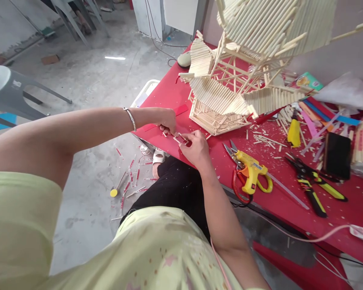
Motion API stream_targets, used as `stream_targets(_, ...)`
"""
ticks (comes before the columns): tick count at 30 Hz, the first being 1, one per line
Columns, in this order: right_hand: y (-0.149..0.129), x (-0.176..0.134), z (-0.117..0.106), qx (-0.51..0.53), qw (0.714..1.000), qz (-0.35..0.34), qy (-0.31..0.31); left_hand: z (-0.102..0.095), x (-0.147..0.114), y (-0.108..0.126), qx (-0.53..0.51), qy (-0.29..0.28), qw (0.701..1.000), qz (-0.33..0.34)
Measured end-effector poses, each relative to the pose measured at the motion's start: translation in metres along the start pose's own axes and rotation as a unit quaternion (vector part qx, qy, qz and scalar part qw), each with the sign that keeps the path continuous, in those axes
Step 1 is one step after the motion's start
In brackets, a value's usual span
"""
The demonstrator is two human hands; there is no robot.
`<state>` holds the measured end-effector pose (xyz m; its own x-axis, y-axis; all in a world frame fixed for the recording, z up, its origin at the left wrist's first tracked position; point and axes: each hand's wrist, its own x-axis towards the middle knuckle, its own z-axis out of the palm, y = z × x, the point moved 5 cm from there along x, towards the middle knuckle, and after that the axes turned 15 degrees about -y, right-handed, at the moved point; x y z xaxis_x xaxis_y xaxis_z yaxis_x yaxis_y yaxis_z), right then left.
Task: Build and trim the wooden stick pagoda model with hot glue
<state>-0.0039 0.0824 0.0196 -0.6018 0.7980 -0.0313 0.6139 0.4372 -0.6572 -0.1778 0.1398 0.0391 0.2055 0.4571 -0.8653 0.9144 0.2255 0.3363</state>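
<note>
Where the left hand [168, 121] and the right hand [197, 148] are meeting: in the head view, a small stick frame [177, 140] is sitting between them over the near edge of the red table [161, 92]; whether it is touching the surface, I cannot tell.
Right hand: thumb and fingers are closing narrowly on the frame's right end.
Left hand: its fingers are bunching and pointing down beside a short stick piece [165, 135]; the tips are hiding, so I cannot tell whether they are gripping anything.
Frame's direction: its longer side seems to be running crosswise, from one hand toward the other, its left end facing the left fingers; it is showing too small for certainty.
Step at the table edge: the person appears to be fitting or adjusting short sticks by hand.
Next move: it seems to be calling for a steady right pinch and fine lining-up by the left fingers.
Stick model: the large stick model [254, 36] is standing beyond the hands.
Tools: the yellow glue gun [251, 171] is lying to the right, against the scissors [232, 155].
</note>
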Motion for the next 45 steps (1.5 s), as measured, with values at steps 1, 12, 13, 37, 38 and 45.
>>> stream_targets(1, 0.0002, 0.0, 0.0001, 0.0, 1.0, 0.001, -0.001, -0.0001, 0.0004, 0.0001, 0.007, 0.0, 1.0, 0.0)
stream_targets(12, -0.0003, -0.0009, -0.0004, 0.013, 1.0, -0.012, 0.015, 0.001, -0.0085, 0.004, 0.003, -0.002, 1.0, -0.009)
stream_targets(13, -0.0001, -0.001, -0.0004, 0.013, 1.0, -0.012, 0.016, 0.001, -0.0089, 0.0045, 0.005, -0.001, 1.0, -0.009)
stream_targets(37, -0.0006, -0.0007, -0.0006, 0.011, 1.0, -0.01, 0.013, 0.0018, -0.0083, 0.002, -0.01, 0.004, 1.0, 0.002)
stream_targets(38, -0.0004, -0.0007, -0.0006, 0.01, 1.0, -0.009, 0.014, 0.0017, -0.0082, 0.002, -0.009, 0.004, 1.0, 0.002)
stream_targets(45, 0.0006, -0.0007, 0.0002, 0.01, 1.0, -0.011, 0.014, 0.0016, -0.0059, 0.0004, -0.007, 0.004, 1.0, 0.001)
